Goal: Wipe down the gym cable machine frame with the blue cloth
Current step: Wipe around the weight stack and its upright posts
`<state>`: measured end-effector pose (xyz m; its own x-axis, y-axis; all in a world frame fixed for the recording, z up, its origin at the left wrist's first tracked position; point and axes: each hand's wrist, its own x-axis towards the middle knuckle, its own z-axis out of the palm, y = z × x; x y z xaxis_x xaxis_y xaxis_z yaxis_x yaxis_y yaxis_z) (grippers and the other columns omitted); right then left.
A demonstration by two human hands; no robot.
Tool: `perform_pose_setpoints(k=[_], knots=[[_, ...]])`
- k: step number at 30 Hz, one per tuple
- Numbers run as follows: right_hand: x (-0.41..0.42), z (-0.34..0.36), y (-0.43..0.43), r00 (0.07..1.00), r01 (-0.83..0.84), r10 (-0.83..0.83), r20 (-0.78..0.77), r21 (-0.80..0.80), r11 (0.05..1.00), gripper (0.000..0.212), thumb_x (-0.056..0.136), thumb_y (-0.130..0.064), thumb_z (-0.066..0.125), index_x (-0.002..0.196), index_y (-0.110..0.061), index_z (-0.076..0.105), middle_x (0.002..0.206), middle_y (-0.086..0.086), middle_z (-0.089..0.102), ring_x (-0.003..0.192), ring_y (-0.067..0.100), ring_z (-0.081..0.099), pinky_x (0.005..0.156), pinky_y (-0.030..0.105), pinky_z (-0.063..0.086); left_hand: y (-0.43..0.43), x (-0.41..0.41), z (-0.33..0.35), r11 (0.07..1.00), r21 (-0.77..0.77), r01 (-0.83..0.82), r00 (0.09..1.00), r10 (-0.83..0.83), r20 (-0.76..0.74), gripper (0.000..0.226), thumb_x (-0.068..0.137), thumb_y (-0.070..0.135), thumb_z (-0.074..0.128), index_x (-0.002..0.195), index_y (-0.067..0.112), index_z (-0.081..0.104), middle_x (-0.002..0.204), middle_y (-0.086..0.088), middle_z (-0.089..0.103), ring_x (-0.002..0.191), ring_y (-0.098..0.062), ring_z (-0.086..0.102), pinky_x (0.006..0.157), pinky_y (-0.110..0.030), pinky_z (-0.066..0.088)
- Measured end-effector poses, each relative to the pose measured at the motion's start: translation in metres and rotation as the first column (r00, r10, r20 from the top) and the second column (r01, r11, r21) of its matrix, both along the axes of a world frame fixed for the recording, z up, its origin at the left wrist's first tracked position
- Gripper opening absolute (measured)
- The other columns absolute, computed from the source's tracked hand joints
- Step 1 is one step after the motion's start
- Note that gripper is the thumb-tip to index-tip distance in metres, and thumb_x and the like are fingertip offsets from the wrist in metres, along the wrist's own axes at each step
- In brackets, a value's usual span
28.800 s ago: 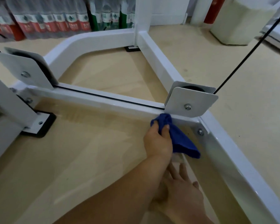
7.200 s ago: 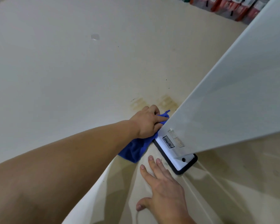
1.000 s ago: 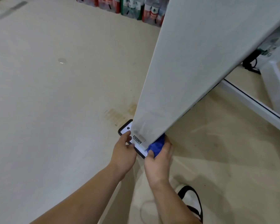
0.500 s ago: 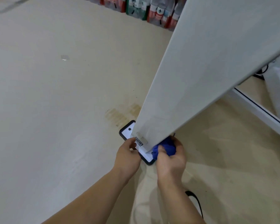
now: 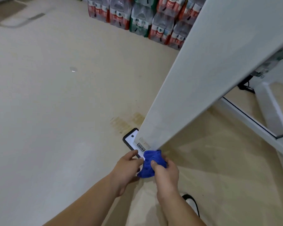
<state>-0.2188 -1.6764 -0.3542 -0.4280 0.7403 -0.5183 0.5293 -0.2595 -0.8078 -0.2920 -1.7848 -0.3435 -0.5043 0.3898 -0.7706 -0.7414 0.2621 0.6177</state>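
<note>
Down at the bottom of the post (image 5: 203, 79), clutching the balled-up cloth (image 5: 151, 165) in the right hand (image 5: 166, 172), right over the near end of the foot plate (image 5: 131, 139). Left hand (image 5: 127, 168) curled up against the cloth too, can't tell if actually pinching it. Guessing mid-job, maybe re-bunching. No way to see which parts are already wiped. Probably still got the tall post face and the rails (image 5: 252, 121) behind to check.

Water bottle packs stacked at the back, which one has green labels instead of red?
The middle pack: green labels, while the packs on either side of it have red ones.
</note>
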Motion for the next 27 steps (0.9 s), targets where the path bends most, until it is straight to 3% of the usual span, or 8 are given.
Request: perform_pose_setpoints(k=[5,8,10,13,16,19,22,27], knots=[[-0.014,0.085,0.012,0.977,0.124,-0.100,-0.190,0.122,0.985,0.044,0.087,0.003,0.065,0.120,-0.025,0.067,0.103,-0.003,0.074,0.087,0.013,0.073,0.066,0.018,0.057,0.011,-0.002,0.054,0.980,0.063,-0.191,0.950,0.201,-0.239,0.034,0.097,0.025,0.056,0.129,0.031,0.063,0.124,0.007,0.066,0.103,-0.007,0.065,0.099,-0.041,0.055],[-0.016,0.130,0.007,0.959,0.168,-0.113,-0.261,0.198,0.966,0.042,0.088,0.003,0.066,0.117,-0.027,0.066,0.106,-0.007,0.072,0.080,-0.001,0.071,0.066,0.012,0.055,0.019,-0.001,0.098,0.965,0.119,-0.232,0.899,0.259,-0.354,0.042,0.099,0.026,0.054,0.141,0.035,0.052,0.134,0.014,0.056,0.103,0.006,0.059,0.080,-0.016,0.047],[-0.017,0.162,0.000,0.937,0.217,-0.146,-0.318,0.201,0.955,0.047,0.088,0.003,0.067,0.116,-0.035,0.063,0.107,-0.010,0.071,0.082,-0.001,0.071,0.077,0.025,0.060,0.022,0.000,0.127,0.970,0.133,-0.202,0.880,0.240,-0.410,0.043,0.100,0.024,0.053,0.141,0.036,0.050,0.135,0.017,0.054,0.091,0.012,0.059,0.071,-0.011,0.044],[-0.016,0.220,-0.003,0.894,0.273,-0.157,-0.419,0.232,0.934,0.057,0.089,-0.001,0.072,0.135,-0.031,0.057,0.114,-0.018,0.065,0.103,0.007,0.069,0.095,0.039,0.059,0.025,-0.004,0.169,0.976,0.146,-0.159,0.840,0.211,-0.500,0.043,0.100,0.017,0.053,0.140,0.034,0.052,0.133,0.018,0.056,0.093,0.014,0.058,0.088,-0.021,0.051],[-0.010,0.280,0.000,0.850,0.303,-0.093,-0.519,0.337,0.891,0.067,0.089,-0.002,0.075,0.147,-0.024,0.049,0.119,-0.024,0.059,0.111,-0.003,0.064,0.102,0.024,0.053,0.031,-0.008,0.203,0.980,0.157,-0.124,0.785,0.194,-0.589,0.040,0.099,0.016,0.054,0.137,0.028,0.056,0.134,0.013,0.059,0.106,0.006,0.059,0.096,-0.024,0.047],[-0.007,0.312,0.005,0.840,0.291,-0.014,-0.542,0.428,0.855,0.062,0.088,-0.002,0.075,0.143,-0.023,0.053,0.125,-0.014,0.064,0.110,-0.002,0.065,0.097,0.015,0.052,0.035,-0.007,0.226,0.985,0.133,-0.107,0.754,0.167,-0.635,0.045,0.098,0.017,0.054,0.142,0.022,0.054,0.139,0.011,0.054,0.116,-0.005,0.059,0.099,-0.024,0.043],[-0.010,0.309,0.007,0.878,0.231,-0.011,-0.478,0.403,0.886,0.051,0.092,-0.003,0.070,0.137,-0.022,0.056,0.125,-0.005,0.066,0.104,0.000,0.066,0.090,0.016,0.056,0.035,-0.006,0.238,0.984,0.135,-0.112,0.739,0.174,-0.651,0.047,0.097,0.015,0.052,0.144,0.022,0.052,0.139,0.012,0.052,0.112,-0.002,0.060,0.099,-0.025,0.044],[-0.014,0.319,0.009,0.909,0.153,0.035,-0.416,0.410,0.899,0.040,0.093,-0.001,0.066,0.129,-0.020,0.059,0.124,0.003,0.067,0.109,0.019,0.069,0.098,0.035,0.057,0.030,-0.014,0.250,0.980,0.153,-0.126,0.731,0.196,-0.654,0.046,0.097,0.013,0.051,0.140,0.028,0.054,0.135,0.013,0.056,0.107,0.005,0.057,0.101,-0.031,0.050]])
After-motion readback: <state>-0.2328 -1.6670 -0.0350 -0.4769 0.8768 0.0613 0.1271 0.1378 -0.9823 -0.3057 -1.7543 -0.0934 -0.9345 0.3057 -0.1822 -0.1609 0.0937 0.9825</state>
